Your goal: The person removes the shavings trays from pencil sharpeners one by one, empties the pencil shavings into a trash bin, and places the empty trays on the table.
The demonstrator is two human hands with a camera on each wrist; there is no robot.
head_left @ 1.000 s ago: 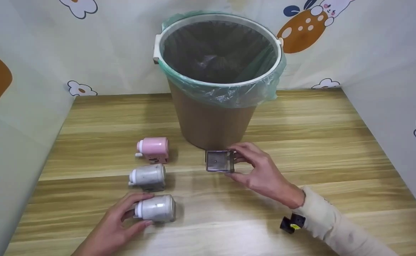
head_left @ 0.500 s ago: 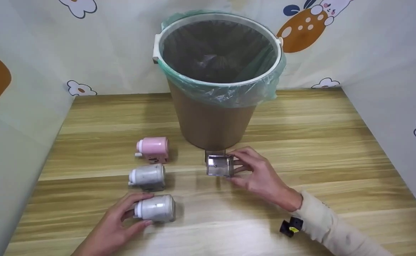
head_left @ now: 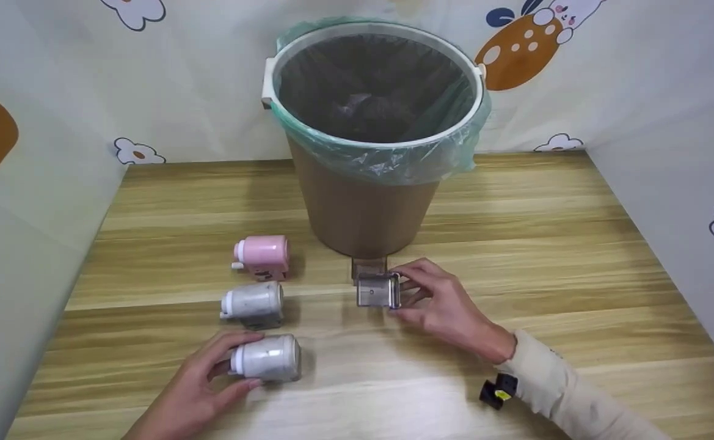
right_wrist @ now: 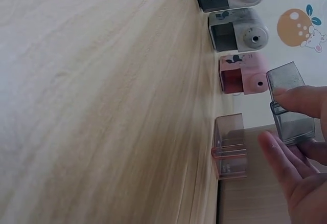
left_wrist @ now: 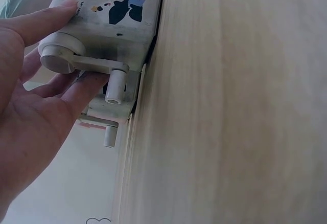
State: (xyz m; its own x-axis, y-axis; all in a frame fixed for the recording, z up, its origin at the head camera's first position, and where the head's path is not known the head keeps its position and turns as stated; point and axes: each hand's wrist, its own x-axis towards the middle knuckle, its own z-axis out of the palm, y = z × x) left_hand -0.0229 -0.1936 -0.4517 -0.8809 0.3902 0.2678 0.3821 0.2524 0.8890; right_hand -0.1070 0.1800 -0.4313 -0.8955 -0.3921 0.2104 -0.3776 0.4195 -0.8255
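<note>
Left hand (head_left: 201, 388) grips your grey, cranked plastic sharpener (head_left: 272, 359); well apart, your right hand (head_left: 448, 305) pinches a smoky see-through plastic box (head_left: 376, 291). Box-handling step, likely; next move calls for avoiding the pinkish see-through plastic tray (right_wrist: 230, 146) just beyond.

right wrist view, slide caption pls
Right hand holds a clear grey container, with a pinkish container and three pencil sharpeners on the table.

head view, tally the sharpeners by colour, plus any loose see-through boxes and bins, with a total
Grey sharpeners: 2
Pink sharpener: 1
Loose see-through boxes: 2
Bin: 1
Total: 6
</note>
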